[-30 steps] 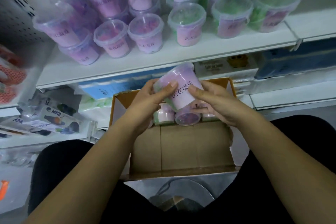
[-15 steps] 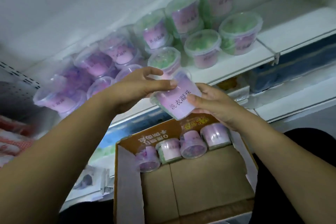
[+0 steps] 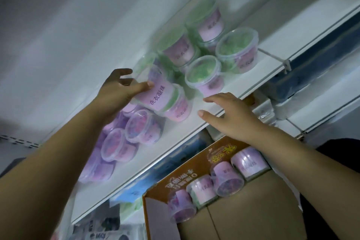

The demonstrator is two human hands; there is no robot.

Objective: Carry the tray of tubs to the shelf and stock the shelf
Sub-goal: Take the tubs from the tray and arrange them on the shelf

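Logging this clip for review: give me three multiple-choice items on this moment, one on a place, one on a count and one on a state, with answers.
1. Where is the tub that the left hand holds?
A. on the floor
B. up at the shelf, over a green tub
C. behind the person

2. How many tubs lie in the box?
A. two
B. four
C. seven

3. How is the right hand?
A. gripping a tub
B. gripping the box
C. open, holding nothing

Answers:
1 B: the held tub is tilted over a green tub on the shelf.
2 B: four lie on their sides along the box's far wall.
3 C: its fingers are spread over the shelf edge.
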